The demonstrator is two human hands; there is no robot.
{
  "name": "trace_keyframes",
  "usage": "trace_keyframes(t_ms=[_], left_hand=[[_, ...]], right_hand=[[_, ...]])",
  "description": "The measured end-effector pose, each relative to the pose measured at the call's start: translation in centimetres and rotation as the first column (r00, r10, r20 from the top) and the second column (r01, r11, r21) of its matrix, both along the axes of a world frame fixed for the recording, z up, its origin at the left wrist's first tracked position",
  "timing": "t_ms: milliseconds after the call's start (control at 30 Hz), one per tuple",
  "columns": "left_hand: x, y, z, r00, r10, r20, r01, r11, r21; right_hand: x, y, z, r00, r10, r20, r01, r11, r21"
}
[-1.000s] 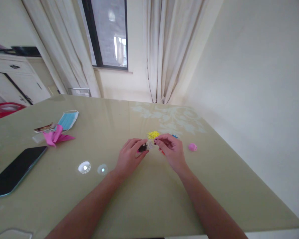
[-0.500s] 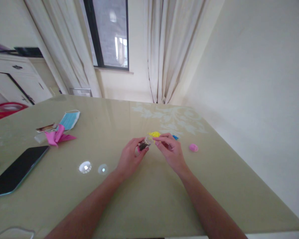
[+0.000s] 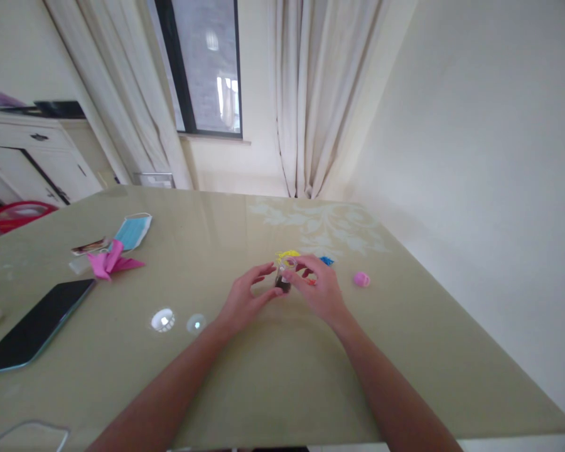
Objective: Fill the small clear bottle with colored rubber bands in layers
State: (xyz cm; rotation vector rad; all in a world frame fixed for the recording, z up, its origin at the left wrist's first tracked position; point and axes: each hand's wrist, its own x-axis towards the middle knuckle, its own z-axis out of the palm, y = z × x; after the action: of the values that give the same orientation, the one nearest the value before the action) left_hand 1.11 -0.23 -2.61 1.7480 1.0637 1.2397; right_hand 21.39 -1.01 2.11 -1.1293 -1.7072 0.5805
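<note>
A small clear jar (image 3: pixel 283 284) with dark contents stands nearly upright between my hands. My right hand (image 3: pixel 319 290) is closed on it near the rim, thumb across the front and fingers on the far side. My left hand (image 3: pixel 245 300) is open beside the jar, fingers apart and curved; its thumb reaches the lower part, though I cannot tell whether it presses there. Just behind the jar lies a heap of thin yellow pieces (image 3: pixel 287 254). Blue pieces (image 3: pixel 327 260) sit behind my right hand, and orange-red bits (image 3: pixel 311 282) show by its fingers.
A round pink object (image 3: pixel 361 279) lies to the right. On the left are a pink folded-paper figure (image 3: pixel 112 261), a blue face mask (image 3: pixel 132 233) and a dark phone (image 3: pixel 37 323). A white cable (image 3: pixel 32 422) curves at the lower left of the table (image 3: pixel 273 383).
The jar went from tilted in my left hand to nearly upright in my right hand. My left fingers have loosened and spread. The view has shifted slightly.
</note>
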Motion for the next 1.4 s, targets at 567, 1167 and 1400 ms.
trace_keyframes(t_ms=[567, 1167, 1400], left_hand=[[-0.3, 3.8, -2.4, 0.886, 0.284, -0.366, -0.259, 0.959, 0.116], [4.5, 8.5, -1.7, 0.79, 0.191, -0.582, -0.045, 0.966, 0.255], [4.0, 8.7, -0.5, 0.811, 0.148, -0.566, -0.103, 0.988, 0.112]], right_hand=[[1.9, 1.5, 0.8, 0.91, -0.356, -0.211, 0.376, 0.925, 0.06], [2.3, 1.3, 0.5, 0.835, -0.446, -0.321, 0.48, 0.877, 0.03], [1.7, 1.2, -0.2, 0.879, -0.371, -0.301, 0.404, 0.913, 0.053]])
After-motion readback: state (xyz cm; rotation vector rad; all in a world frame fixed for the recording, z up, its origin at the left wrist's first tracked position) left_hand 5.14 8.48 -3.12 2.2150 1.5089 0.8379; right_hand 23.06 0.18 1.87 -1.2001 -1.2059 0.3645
